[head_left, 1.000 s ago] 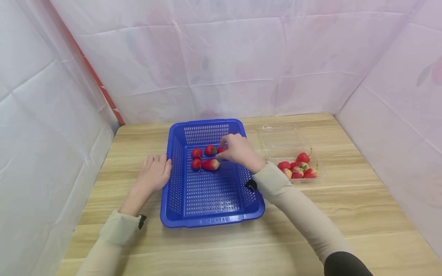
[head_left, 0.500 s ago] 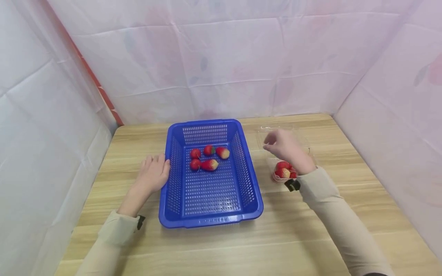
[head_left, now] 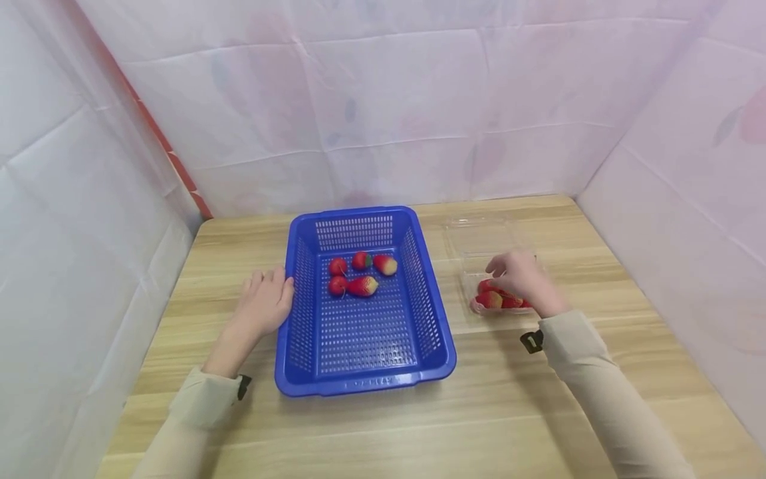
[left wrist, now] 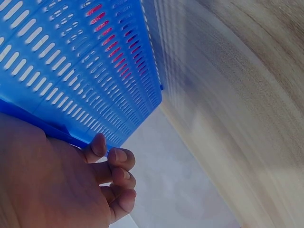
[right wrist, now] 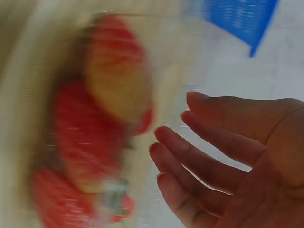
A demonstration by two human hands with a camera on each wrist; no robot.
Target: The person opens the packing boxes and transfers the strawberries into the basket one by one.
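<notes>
A blue plastic basket [head_left: 368,339] holds several red fruits: two cherry-like ones with stems [head_left: 338,286], one with a green leaf [head_left: 362,260], and two strawberries with pale ends [head_left: 362,287]. My left hand [head_left: 263,303] grips its left rim; in the left wrist view the fingers [left wrist: 121,156] curl below the rim and the thumb is hidden. My right hand [head_left: 522,274] is over a clear plastic box [head_left: 469,293] of strawberries [head_left: 489,300]. The right wrist view shows spread, slightly bent fingers [right wrist: 204,166] apart from blurred strawberries [right wrist: 90,135].
The clear lid [head_left: 481,236] lies open behind the box. Light wood tabletop [head_left: 383,432] surrounds both containers. White flowered sheets [head_left: 395,106] stand as walls at the back and sides.
My right hand let go of a strawberry in the basket, moved right, and came down over the clear box. My left hand has stayed on the rim.
</notes>
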